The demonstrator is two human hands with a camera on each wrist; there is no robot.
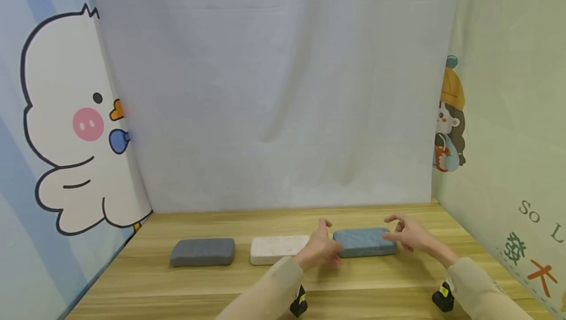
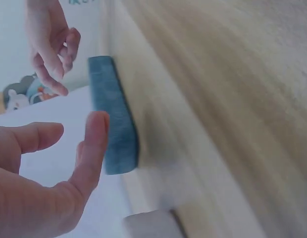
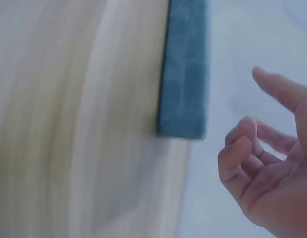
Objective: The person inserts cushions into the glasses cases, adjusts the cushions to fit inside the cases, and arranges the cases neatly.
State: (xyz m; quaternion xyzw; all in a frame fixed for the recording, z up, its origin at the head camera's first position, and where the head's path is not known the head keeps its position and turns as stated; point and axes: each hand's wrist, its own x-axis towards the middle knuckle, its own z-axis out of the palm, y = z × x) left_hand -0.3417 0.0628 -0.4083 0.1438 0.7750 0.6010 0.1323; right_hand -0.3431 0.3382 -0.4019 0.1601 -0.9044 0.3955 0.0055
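Note:
A blue oblong block (image 1: 364, 242) with rounded edges and a mottled surface lies on the wooden table (image 1: 212, 283). My left hand (image 1: 319, 248) hovers at its left end, thumb and forefinger spread. At the other end is my right hand (image 1: 413, 234), its forefinger extended and the other fingers loosely bent. Both wrist views show nothing gripped; in the right wrist view a gap separates the fingers from the blue block (image 3: 184, 74). Left of it lies a white speckled block (image 1: 276, 248), partly hidden behind my left hand. Farther left sits a dark grey block (image 1: 203, 252).
A pale grey curtain (image 1: 265, 89) hangs along the table's back edge. Printed walls stand on both sides, a cartoon bird (image 1: 62, 79) on the left one and lettering on the right one. Small black devices are strapped at both wrists.

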